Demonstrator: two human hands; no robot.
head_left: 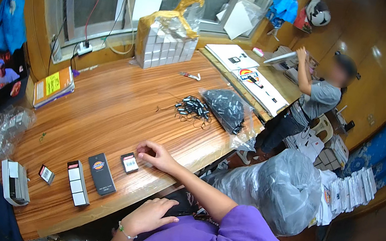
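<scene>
My right hand (156, 156) rests on the wooden table, fingers loosely bent and apart, with nothing visible in them. Just left of its fingertips lies a small dark box (129, 163) with a white label. My left hand (151, 214), a bracelet at its wrist, lies flat and empty below the table edge, fingers extended. Further left on the table are a flat dark grey packet (102, 175) with a round emblem, a long black piece bearing white labels (77, 184), and a small labelled card (46, 174). A white open box (15, 183) stands at the left corner.
A pile of black cords (193, 110) lies beside a clear bag of similar cords (226, 106). Behind are a red-handled tool (190, 75) and a bag of small white boxes (167, 45). Notebooks (54, 88) stand left. Another person (322, 96) handles a white board. A large wrapped bundle (288, 192) sits right.
</scene>
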